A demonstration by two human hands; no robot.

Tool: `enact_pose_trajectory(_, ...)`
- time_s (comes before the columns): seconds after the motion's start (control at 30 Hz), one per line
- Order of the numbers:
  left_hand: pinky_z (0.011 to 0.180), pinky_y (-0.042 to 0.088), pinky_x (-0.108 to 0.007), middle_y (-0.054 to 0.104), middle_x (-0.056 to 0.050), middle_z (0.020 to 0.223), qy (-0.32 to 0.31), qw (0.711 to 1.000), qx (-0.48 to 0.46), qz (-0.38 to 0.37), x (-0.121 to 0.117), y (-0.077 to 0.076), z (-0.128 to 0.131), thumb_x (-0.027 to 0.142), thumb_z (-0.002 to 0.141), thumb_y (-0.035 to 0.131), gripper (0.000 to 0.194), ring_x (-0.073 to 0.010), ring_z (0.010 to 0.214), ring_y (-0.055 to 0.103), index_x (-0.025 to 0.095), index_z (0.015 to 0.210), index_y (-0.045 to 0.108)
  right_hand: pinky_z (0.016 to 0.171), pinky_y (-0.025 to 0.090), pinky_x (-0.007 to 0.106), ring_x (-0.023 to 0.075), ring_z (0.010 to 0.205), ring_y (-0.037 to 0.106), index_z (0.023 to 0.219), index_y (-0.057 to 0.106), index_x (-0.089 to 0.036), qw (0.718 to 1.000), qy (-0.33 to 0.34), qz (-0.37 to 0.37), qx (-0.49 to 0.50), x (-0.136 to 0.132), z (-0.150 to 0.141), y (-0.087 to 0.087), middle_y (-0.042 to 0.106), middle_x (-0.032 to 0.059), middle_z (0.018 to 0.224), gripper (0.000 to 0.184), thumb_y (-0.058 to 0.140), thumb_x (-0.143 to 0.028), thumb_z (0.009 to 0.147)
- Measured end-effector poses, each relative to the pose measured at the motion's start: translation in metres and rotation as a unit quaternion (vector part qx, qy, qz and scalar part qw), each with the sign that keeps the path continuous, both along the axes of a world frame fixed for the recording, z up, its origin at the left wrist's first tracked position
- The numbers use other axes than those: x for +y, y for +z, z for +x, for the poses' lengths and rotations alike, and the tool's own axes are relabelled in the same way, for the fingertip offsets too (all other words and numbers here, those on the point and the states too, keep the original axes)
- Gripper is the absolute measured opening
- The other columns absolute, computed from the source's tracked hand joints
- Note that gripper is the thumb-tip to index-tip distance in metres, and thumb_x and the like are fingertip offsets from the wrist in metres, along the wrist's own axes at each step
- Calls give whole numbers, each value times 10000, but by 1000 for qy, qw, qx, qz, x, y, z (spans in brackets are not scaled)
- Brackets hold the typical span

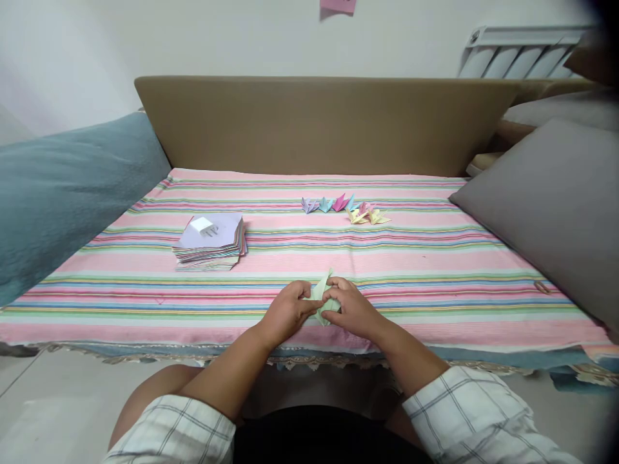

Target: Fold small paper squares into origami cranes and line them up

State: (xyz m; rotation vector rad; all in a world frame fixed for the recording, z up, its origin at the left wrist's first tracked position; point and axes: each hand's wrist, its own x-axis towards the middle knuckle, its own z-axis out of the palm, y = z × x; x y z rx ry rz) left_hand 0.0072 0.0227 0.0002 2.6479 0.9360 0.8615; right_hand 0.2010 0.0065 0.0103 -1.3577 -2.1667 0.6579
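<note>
Both hands meet over a pale green paper at the near edge of the striped cloth: the left hand pinches its left side and the right hand pinches its right, fingers curled and pressed down on the partly folded sheet. It looks very light, thin and easily creased or torn, so it is best held at its folded edges and corners with fingertips. Farther off lie a stack of coloured paper and a row of folded paper figures.
</note>
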Motion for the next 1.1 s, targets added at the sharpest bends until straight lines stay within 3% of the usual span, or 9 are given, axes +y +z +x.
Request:
enact_pose_trajectory(0.53, 738, 440, -299, 528, -38, 808, 40, 999, 13, -10, -2, -6, 7, 273, 823, 566, 207, -169, 850, 526, 238, 995, 678, 904, 365, 394, 241, 1073, 455, 918, 516, -216, 999, 8, 33, 8, 1, 1, -3, 517, 75, 1107, 290, 645, -206, 658)
enact_pose_trajectory(1.1, 732, 450, -315, 534, -48, 814, 38, 999, 33, -18, -1, -3, 8, 282, 825, 552, 211, -178, 846, 535, 228, 980, 684, 838, 387, 377, 244, 970, 474, 1002, 402, -201, 999, -6, 46, 9, -4, 0, -5, 508, 82, 1037, 472, 635, -221, 593)
